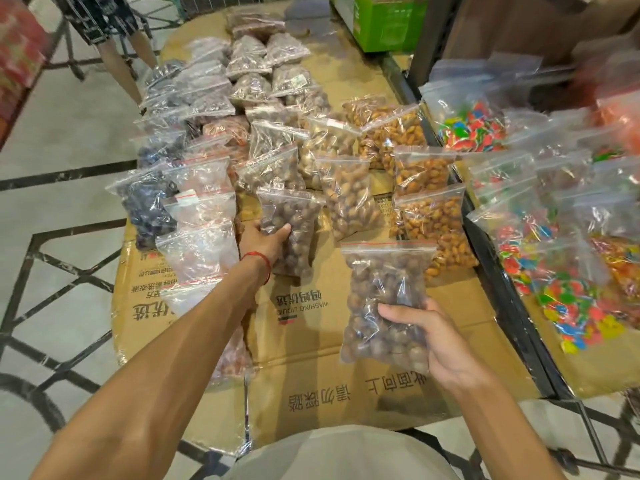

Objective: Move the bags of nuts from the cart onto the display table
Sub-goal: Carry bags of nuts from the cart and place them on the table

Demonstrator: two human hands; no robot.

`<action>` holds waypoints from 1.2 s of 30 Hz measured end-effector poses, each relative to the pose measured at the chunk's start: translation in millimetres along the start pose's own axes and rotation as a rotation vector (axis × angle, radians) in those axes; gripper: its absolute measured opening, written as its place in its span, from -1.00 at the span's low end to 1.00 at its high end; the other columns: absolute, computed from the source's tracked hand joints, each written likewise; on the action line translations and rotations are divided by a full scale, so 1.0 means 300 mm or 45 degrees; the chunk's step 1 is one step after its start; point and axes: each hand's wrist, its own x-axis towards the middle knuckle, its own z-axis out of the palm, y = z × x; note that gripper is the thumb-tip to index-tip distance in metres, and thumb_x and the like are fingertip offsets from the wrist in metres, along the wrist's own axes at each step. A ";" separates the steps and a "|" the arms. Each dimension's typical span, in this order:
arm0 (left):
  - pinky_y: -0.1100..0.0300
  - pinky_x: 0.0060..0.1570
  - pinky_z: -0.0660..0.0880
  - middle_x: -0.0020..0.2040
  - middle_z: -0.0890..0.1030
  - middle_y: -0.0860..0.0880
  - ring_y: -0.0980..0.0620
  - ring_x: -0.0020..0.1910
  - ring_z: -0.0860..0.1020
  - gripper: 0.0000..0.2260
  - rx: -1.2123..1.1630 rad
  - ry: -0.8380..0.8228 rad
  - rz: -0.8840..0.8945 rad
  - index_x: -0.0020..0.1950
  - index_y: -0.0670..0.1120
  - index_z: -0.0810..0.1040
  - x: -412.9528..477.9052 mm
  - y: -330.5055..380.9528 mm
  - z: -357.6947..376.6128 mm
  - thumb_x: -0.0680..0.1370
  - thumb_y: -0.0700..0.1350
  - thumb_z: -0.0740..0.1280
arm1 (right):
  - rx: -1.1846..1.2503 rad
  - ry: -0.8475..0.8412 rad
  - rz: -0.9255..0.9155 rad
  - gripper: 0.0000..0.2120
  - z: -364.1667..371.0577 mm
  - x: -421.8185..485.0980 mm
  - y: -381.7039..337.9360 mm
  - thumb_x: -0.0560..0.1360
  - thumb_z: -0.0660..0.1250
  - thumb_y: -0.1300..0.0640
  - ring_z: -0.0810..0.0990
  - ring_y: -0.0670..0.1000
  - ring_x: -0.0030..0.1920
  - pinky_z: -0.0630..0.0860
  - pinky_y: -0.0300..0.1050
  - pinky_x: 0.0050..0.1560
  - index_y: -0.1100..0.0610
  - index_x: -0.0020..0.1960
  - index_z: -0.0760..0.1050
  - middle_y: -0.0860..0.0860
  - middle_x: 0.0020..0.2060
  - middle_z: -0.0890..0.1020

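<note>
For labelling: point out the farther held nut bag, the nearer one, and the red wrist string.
Farther nut bag [294, 209]: head view, its upper middle.
Nearer nut bag [384, 285]: head view, its middle.
Red wrist string [257, 255]: head view, mid-strand.

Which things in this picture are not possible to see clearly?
Head view:
Orange bags, top right: motion blur.
Bag under the left forearm: partly hidden by it.
Label on a far bag: too small to read.
The cart: out of frame.

Nut bag [384, 292] brown, red-striped top — wrist string [259, 258] red — cardboard [311, 375] tan
</note>
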 end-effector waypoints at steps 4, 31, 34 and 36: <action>-0.07 0.30 0.54 0.17 0.62 -0.05 -0.13 0.22 0.60 -0.51 0.068 -0.001 0.026 0.35 -0.10 0.49 0.005 -0.026 0.001 0.52 0.05 0.52 | -0.006 0.000 0.011 -0.51 -0.026 0.005 0.009 0.32 0.58 0.20 0.76 0.26 0.07 0.69 0.08 0.11 0.19 0.25 0.67 0.26 0.13 0.75; -0.09 0.30 0.42 0.36 0.53 -0.11 -0.19 0.40 0.42 -0.50 1.469 0.225 0.906 0.46 -0.08 0.47 -0.511 -0.268 -0.297 0.65 0.20 0.20 | -0.538 -0.316 -0.069 -0.60 0.181 0.304 0.007 0.53 0.51 0.31 0.75 0.01 0.17 0.67 -0.14 0.05 0.09 0.33 0.60 0.00 0.16 0.77; -0.05 0.29 0.41 0.37 0.52 -0.07 -0.15 0.40 0.41 -0.51 1.473 0.194 0.836 0.47 -0.05 0.45 -0.534 -0.286 -0.318 0.66 0.21 0.15 | -0.551 -0.331 -0.133 -0.54 0.238 0.372 0.020 0.52 0.52 0.34 0.74 0.04 0.21 0.68 -0.07 0.15 0.09 0.38 0.55 0.03 0.20 0.76; -0.04 0.31 0.41 0.38 0.50 -0.06 -0.13 0.41 0.40 -0.50 1.465 0.177 0.795 0.49 -0.03 0.42 -0.544 -0.295 -0.329 0.66 0.22 0.13 | -0.567 -0.338 -0.121 -0.54 0.264 0.416 0.033 0.54 0.53 0.27 0.72 0.08 0.26 0.61 0.11 0.33 0.08 0.40 0.54 0.05 0.23 0.74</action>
